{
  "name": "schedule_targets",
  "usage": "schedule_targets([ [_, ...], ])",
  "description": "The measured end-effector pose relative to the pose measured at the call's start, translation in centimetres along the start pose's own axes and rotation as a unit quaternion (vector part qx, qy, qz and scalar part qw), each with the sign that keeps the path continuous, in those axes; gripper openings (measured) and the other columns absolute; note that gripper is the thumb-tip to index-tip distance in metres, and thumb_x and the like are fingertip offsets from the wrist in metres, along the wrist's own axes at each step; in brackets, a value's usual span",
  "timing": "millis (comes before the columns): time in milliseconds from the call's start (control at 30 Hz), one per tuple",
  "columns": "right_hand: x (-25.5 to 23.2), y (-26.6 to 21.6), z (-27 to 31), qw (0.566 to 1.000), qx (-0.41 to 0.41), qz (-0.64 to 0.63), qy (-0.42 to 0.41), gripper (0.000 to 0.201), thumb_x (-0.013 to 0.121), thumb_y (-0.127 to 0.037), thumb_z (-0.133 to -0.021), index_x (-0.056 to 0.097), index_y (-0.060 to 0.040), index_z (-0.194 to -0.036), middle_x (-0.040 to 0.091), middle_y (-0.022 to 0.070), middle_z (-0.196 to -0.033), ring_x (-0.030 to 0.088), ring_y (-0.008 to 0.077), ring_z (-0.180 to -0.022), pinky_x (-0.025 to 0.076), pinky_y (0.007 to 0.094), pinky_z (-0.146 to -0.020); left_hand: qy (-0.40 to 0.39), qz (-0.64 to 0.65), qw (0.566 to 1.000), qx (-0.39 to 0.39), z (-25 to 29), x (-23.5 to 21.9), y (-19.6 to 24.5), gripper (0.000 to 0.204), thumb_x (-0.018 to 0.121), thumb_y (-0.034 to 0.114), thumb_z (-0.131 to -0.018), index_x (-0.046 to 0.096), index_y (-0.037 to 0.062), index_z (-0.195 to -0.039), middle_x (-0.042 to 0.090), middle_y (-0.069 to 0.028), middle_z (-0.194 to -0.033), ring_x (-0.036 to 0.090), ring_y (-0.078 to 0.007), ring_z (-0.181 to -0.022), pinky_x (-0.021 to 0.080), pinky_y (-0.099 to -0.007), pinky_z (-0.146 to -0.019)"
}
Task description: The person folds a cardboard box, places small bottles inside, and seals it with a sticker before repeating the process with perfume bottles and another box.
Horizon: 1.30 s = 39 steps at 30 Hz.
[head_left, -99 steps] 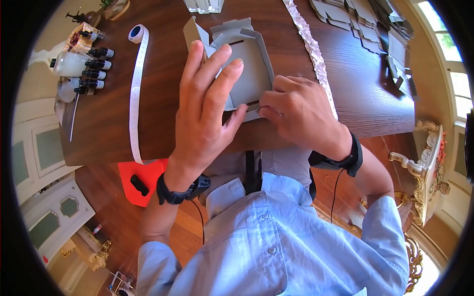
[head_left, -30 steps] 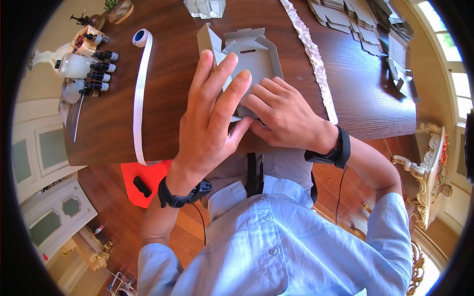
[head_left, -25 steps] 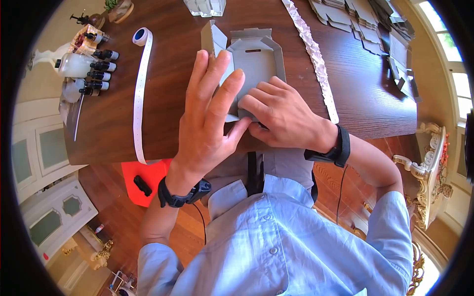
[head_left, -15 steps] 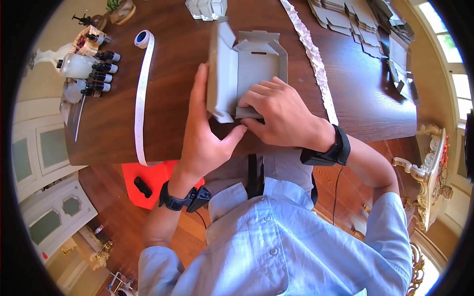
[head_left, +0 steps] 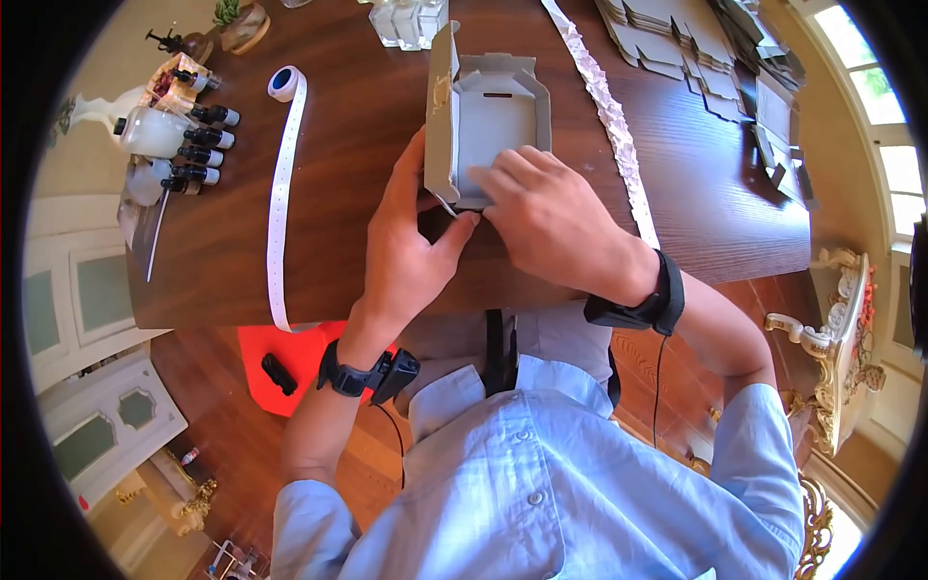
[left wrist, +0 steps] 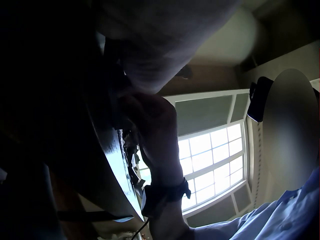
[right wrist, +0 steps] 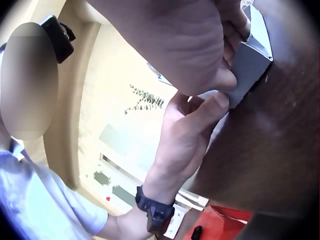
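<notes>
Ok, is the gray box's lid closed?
No, the lid stands up along the left side of the box, whose floor shows.

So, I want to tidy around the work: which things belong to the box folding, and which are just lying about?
In the job:
open grey box
left hand
right hand
flat grey cardboard, probably more boxes

Seemingly lying about:
unrolled white strip
crumpled strip
dark-capped bottles
clear glass piece
potted plant
</notes>
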State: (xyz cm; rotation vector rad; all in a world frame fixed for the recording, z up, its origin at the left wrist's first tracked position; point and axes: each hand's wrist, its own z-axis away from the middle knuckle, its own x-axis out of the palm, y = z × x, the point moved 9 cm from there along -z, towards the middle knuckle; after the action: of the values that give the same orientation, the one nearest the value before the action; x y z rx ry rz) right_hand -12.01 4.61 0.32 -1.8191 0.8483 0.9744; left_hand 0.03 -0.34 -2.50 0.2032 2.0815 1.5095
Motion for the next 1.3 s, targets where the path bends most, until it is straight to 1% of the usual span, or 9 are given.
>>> schedule_targets([
  [67, -0.6, 0.7, -0.2, 0.999, 0.036, -0.034, -0.007, 0.017, 0.073, -0.007, -0.081, 0.067, -0.0031, -0.096, 0.062, 0.0134, -0.091, 0.062, 0.0338, -0.088, 0.052, 0.0434, -0.08, 0.001, -0.008, 1.0, -0.001, 0.0, 0.0, -0.2, 0.081, 0.077, -0.007, -0.081, 0.042, 0.0041, -0.154, 0.059, -0.0188, -0.142, 0.067, -0.0316, -0.122, 0.059, -0.0372, -0.096],
  [400, -0.4, 1.0, -0.4, 1.0, 0.024, -0.016, -0.004, 0.007, 0.072, -0.012, -0.087, 0.069, -0.0058, -0.09, 0.064, 0.0102, -0.083, 0.063, 0.035, -0.083, 0.05, 0.0446, -0.074, 0.011, -0.018, 1.0, -0.017, -0.4, -0.1, -0.8, 0.072, 0.075, -0.009, -0.083, 0.048, 0.0018, -0.149, 0.067, -0.0191, -0.131, 0.071, -0.0289, -0.113, 0.06, -0.0363, -0.093],
  [667, 0.9, 0.9, -0.9, 0.997, 0.082, -0.004, -0.005, 0.009, 0.068, -0.013, -0.081, 0.068, -0.004, -0.081, 0.068, 0.0146, -0.076, 0.068, 0.0396, -0.072, 0.052, 0.0493, -0.07, -0.001, 0.115, 0.992, -0.06, -1.1, -0.1, -1.9, 0.071, 0.072, -0.013, -0.084, 0.049, 0.0022, -0.149, 0.065, -0.0173, -0.136, 0.068, -0.0243, -0.119, 0.057, -0.0355, -0.099],
  [800, 0.6, 2.3, -1.0, 0.977, 0.176, -0.117, 0.01, 0.018, 0.07, -0.018, -0.084, 0.072, -0.0004, -0.081, 0.07, 0.0216, -0.077, 0.069, 0.0438, -0.076, 0.054, 0.0541, -0.07, -0.03, 0.173, 0.985, -0.001, -1.2, 0.6, -1.7, 0.075, 0.076, -0.01, -0.082, 0.048, 0.0034, -0.15, 0.062, -0.0184, -0.14, 0.064, -0.024, -0.126, 0.056, -0.0377, -0.102],
  [1000, 0.9, 3.0, -2.6, 0.966, 0.195, -0.165, 0.033, 0.02, 0.065, -0.018, -0.088, 0.074, -0.0017, -0.081, 0.071, 0.0222, -0.078, 0.069, 0.0446, -0.079, 0.054, 0.0531, -0.073, 0.002, 0.056, 0.996, 0.068, -2.0, 0.2, 1.5, 0.076, 0.08, -0.005, -0.08, 0.047, 0.0013, -0.149, 0.062, -0.0128, -0.136, 0.06, -0.0207, -0.126, 0.054, -0.034, -0.103],
  [1067, 1.0, 3.3, -3.2, 0.958, 0.193, -0.208, 0.025, 0.019, 0.063, -0.017, -0.089, 0.074, -0.0019, -0.083, 0.071, 0.0228, -0.079, 0.069, 0.0447, -0.079, 0.054, 0.0522, -0.072, -0.033, 0.275, 0.957, -0.091, -2.9, 0.5, -1.2, 0.067, 0.077, -0.005, -0.081, 0.053, 0.0, -0.143, 0.064, -0.0081, -0.129, 0.063, -0.0175, -0.119, 0.054, -0.0317, -0.098],
  [1100, 1.2, 3.6, -3.4, 0.948, 0.19, -0.256, 0.01, 0.019, 0.061, -0.016, -0.089, 0.074, -0.0022, -0.084, 0.07, 0.0233, -0.079, 0.069, 0.0448, -0.079, 0.054, 0.0513, -0.071, -0.039, 0.278, 0.956, -0.083, -3.3, 0.5, -1.2, 0.067, 0.077, -0.005, -0.081, 0.053, 0.0, -0.143, 0.064, -0.0081, -0.129, 0.063, -0.0175, -0.119, 0.054, -0.0317, -0.098],
  [1133, 1.4, 3.5, -3.6, 0.96, 0.165, -0.227, -0.021, 0.029, 0.053, -0.008, -0.096, 0.073, 0.0032, -0.114, 0.071, 0.021, -0.081, 0.071, 0.0304, -0.071, 0.055, 0.0416, -0.068, -0.04, 0.28, 0.954, -0.102, -3.5, 0.5, -1.7, 0.062, 0.076, -0.006, -0.081, 0.056, 0.0, -0.139, 0.066, -0.0074, -0.126, 0.063, -0.0158, -0.116, 0.055, -0.0311, -0.096],
  [1300, -3.1, 2.8, -1.9, 0.939, 0.126, -0.311, 0.068, 0.022, 0.055, -0.002, -0.095, 0.074, 0.0026, -0.105, 0.074, 0.0177, -0.087, 0.072, 0.0265, -0.076, 0.057, 0.0378, -0.071, -0.025, 0.264, 0.954, -0.138, -4.6, -0.6, -2.2, 0.05, 0.07, -0.007, -0.082, 0.065, -0.0001, -0.131, 0.069, -0.0068, -0.119, 0.064, -0.0141, -0.111, 0.053, -0.0289, -0.093],
])
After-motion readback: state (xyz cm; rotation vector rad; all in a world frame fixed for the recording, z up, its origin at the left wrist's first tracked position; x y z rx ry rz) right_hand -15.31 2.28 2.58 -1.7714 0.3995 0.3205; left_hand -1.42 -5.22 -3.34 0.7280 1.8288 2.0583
